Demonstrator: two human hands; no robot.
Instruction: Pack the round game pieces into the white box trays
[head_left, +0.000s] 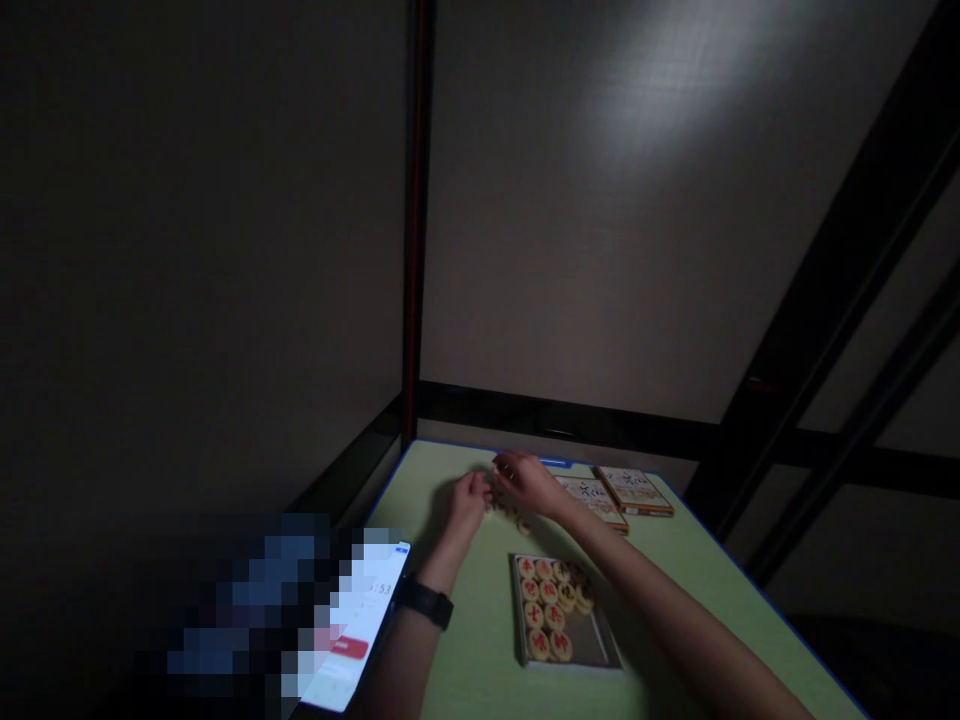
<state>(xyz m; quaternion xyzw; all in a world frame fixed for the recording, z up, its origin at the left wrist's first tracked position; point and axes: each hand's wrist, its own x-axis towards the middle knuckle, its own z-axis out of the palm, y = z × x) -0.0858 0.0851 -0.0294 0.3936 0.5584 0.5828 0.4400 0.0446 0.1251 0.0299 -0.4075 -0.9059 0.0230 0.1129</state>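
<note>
Toward the far left of the green table [480, 600], my left hand [466, 503] has its fingers curled in beside a small group of xiangqi pieces [523, 525]. My right hand [531, 484] reaches over the same group, its fingers bent and close together near the left fingertips. What either hand pinches is too small and dark to make out. Nearer to me lies a shallow open box [604, 640]. Rows of round wooden xiangqi pieces [550, 592] with red and dark characters fill its left and far parts; its near right part shows bare bottom.
Two flat printed boxes, one [592, 498] partly behind my right forearm and another [636, 490], lie at the table's far right. A lit phone [352, 640] stands at the left beside my left forearm. Walls rise behind and left.
</note>
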